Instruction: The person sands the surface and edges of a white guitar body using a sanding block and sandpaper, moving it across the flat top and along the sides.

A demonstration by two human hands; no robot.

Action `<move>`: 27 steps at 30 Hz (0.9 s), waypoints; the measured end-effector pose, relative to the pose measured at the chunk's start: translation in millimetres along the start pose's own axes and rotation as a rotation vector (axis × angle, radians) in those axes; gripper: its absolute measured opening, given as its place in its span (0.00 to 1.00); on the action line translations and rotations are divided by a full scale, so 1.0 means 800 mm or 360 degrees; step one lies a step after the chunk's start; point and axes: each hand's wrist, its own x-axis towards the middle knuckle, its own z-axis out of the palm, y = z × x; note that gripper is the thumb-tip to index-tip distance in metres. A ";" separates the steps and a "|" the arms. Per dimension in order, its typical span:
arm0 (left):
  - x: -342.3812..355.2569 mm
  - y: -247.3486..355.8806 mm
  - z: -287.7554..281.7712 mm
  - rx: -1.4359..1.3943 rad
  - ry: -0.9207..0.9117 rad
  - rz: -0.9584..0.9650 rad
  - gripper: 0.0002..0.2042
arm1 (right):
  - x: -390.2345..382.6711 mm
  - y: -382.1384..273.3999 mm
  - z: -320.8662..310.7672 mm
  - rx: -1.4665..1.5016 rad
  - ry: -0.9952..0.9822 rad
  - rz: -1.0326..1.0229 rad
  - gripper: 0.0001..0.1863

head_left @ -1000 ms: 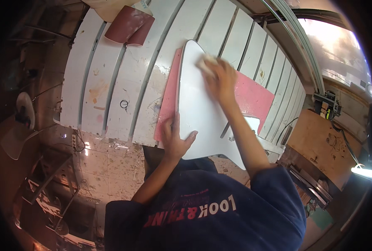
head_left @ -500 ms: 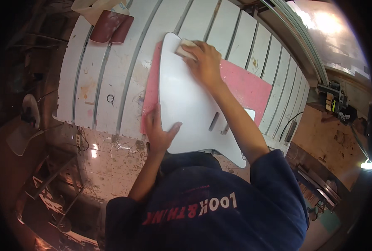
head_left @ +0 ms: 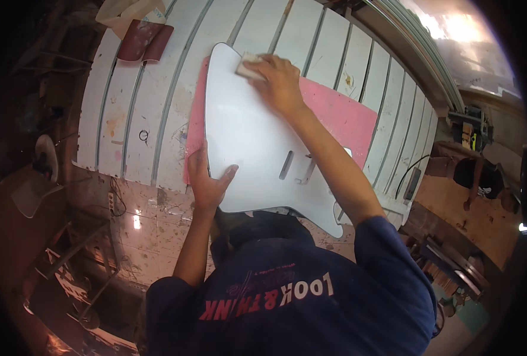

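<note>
Lying flat on a pink mat (head_left: 346,118) atop the slatted white bench (head_left: 127,107), the white guitar-shaped board (head_left: 257,148) shows cut slots; left hand (head_left: 207,181) presses spread on its edge, right hand (head_left: 281,83) grips a pale sanding block (head_left: 248,66).

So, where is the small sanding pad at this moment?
In the head view, the sanding pad lies under the right hand, at the far upper tip of the white guitar-shaped board, which rests on a pink mat.

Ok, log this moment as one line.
left hand: flat on white guitar body | right hand: pressing sanding block on it | under it: pink pad, white slatted bench
</note>
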 end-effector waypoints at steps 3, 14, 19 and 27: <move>-0.007 -0.009 -0.001 -0.0063 0.0008 -0.0067 0.49 | -0.119 0.007 -0.035 -0.0043 -0.0060 0.0027 0.22; 0.200 0.029 0.054 0.1122 0.0011 0.0498 0.40 | -0.335 0.010 -0.226 0.0226 0.0319 0.0716 0.25; 0.097 0.110 0.181 0.1189 -0.0445 0.0741 0.41 | -0.415 -0.002 -0.249 0.0442 0.0832 0.1060 0.25; 0.040 0.112 0.174 0.0906 -0.0808 0.1032 0.43 | -0.451 -0.004 -0.230 0.0773 0.1078 0.1237 0.28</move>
